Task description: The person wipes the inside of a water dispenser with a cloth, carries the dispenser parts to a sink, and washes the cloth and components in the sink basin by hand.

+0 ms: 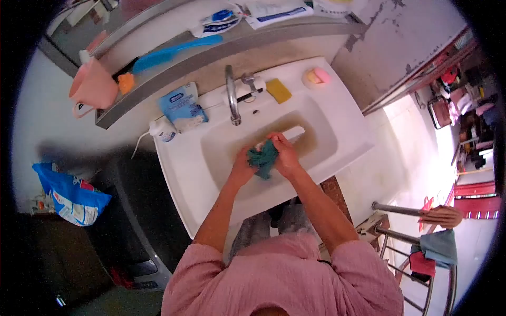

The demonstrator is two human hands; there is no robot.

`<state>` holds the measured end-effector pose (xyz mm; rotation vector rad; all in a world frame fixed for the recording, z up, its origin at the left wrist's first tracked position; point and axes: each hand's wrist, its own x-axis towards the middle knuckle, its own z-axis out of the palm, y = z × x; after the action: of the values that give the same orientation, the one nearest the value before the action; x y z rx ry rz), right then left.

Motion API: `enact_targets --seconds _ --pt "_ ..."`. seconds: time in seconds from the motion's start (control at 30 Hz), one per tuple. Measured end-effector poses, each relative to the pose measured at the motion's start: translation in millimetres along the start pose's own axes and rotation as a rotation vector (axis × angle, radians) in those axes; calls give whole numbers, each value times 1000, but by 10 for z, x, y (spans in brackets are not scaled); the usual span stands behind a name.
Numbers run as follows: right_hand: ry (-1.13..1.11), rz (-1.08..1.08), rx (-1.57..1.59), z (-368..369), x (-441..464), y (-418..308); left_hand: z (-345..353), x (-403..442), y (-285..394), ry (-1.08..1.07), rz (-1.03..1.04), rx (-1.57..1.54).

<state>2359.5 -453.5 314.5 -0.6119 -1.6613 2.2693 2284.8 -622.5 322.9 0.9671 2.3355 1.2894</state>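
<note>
Over the basin of a white sink (182, 181), my left hand (243, 166) and my right hand (285, 154) are both closed on a bunched dark green cloth (263, 158). The cloth hangs a little below my fingers. Just behind my right hand, a white object (294, 132) rests in the murky water (311, 126); what it is I cannot make out. The curved metal faucet (231, 95) stands behind the basin, above and left of the hands.
On the sink's back ledge are a blue packet (183, 108), a white bottle (163, 129), a yellow sponge (278, 91) and pink soap (318, 77). A shelf above holds a pink mug (94, 84) and blue brush (174, 52). A metal rack (400, 234) stands right.
</note>
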Motion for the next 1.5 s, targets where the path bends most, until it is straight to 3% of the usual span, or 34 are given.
enact_targets --seconds 0.07,0.17,0.23,0.33,0.4,0.43,0.53,0.63,0.73,0.8,0.87,0.97,1.07,1.17,1.27,1.4,1.47,1.5 --pt "12 2 -62 83 -64 -91 -87 57 113 -383 -304 -186" --pt "114 -7 -229 92 -95 -265 -39 -115 280 -29 -489 -849" --pt "109 45 -130 94 -98 -163 47 -79 45 -3 -308 -1100" --pt "100 613 372 192 -498 -635 115 -136 390 101 -253 -893" --pt "-46 642 646 116 -504 -508 122 -187 637 135 -313 -695" --pt "-188 538 816 94 -495 -376 130 -222 944 177 -319 -517" --pt "183 323 656 246 -414 -222 259 -364 1561 314 -321 -17" --pt "201 152 424 362 -435 -211 443 -360 1464 508 -161 -85" --pt "220 46 140 414 -407 -127 457 -282 1305 527 -377 -63" --pt "196 58 -52 358 -455 -283 478 -261 1330 557 -269 -23" --pt "244 65 -19 318 -602 -586 397 -254 1437 401 -344 -211" --pt "219 55 -162 261 -523 -482 332 -183 1076 284 -391 -270" --pt "227 -352 -447 213 -294 -148 52 -194 1475 187 -469 -400" --pt "-1 10 -277 248 -437 -625 -89 -150 879 73 -530 -517" --pt "-242 241 -497 75 -560 -840 -318 -196 661 -3 -548 -723" --pt "-150 193 -111 -32 -636 -651 -594 -223 546 -145 -432 -781" --pt "-41 97 94 46 -720 -726 -608 -237 561 -140 -328 -1009" --pt "29 116 92 108 -743 -651 -551 -214 546 -88 -386 -1008"
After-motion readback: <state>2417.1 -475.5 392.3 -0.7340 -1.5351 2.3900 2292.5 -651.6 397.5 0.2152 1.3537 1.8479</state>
